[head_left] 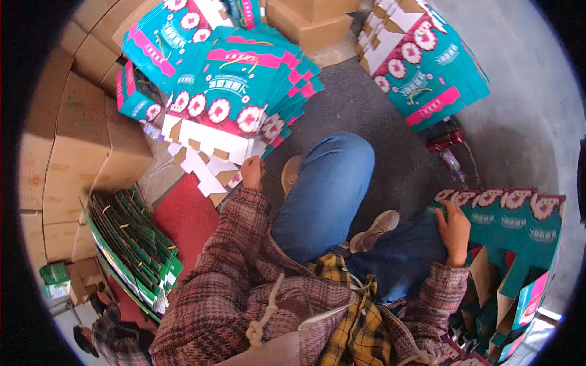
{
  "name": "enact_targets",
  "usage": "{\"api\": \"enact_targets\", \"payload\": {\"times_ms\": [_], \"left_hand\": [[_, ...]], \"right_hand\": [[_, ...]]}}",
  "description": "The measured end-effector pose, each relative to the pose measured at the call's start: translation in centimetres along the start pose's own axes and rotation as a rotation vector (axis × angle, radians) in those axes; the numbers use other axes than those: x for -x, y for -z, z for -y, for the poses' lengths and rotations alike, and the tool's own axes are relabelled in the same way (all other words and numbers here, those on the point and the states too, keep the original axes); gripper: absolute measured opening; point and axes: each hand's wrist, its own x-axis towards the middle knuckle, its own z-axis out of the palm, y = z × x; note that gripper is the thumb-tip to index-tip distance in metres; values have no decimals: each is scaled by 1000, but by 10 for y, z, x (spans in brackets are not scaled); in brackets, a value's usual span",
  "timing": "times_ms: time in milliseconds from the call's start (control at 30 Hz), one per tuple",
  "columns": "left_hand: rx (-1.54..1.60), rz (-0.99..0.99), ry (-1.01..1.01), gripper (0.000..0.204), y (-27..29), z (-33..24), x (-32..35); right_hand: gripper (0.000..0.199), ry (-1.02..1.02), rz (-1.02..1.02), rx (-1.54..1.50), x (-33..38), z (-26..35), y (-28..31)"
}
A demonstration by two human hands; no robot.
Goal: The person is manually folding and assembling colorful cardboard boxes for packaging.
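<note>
My left hand [252,172] reaches forward and grips the near edge of a fanned stack of flat teal and pink cartons [241,91] lying on the floor in front of me. My right hand [453,229] rests with spread fingers on the top of folded teal cartons [513,226] standing at my right side. I sit with my knees up in blue jeans, and both sleeves are plaid.
Another pile of flat teal cartons [427,61] lies at the far right. Brown cardboard boxes [79,134] line the left side and the back. A row of green flat packs [134,244] leans at the left by a red mat [183,219]. A bottle [445,141] lies on the grey floor.
</note>
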Motion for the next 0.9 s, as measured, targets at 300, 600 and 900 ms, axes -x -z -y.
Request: {"api": "enact_targets", "payload": {"times_ms": [300, 600, 900], "left_hand": [[155, -501, -232, 19, 91, 20, -62], [219, -417, -108, 17, 159, -7, -93], [345, -546, 75, 14, 122, -25, -83]], "right_hand": [[24, 13, 15, 8, -3, -10, -19], [26, -35, 73, 29, -6, -11, -28], [25, -54, 70, 101, -1, -10, -23]]}}
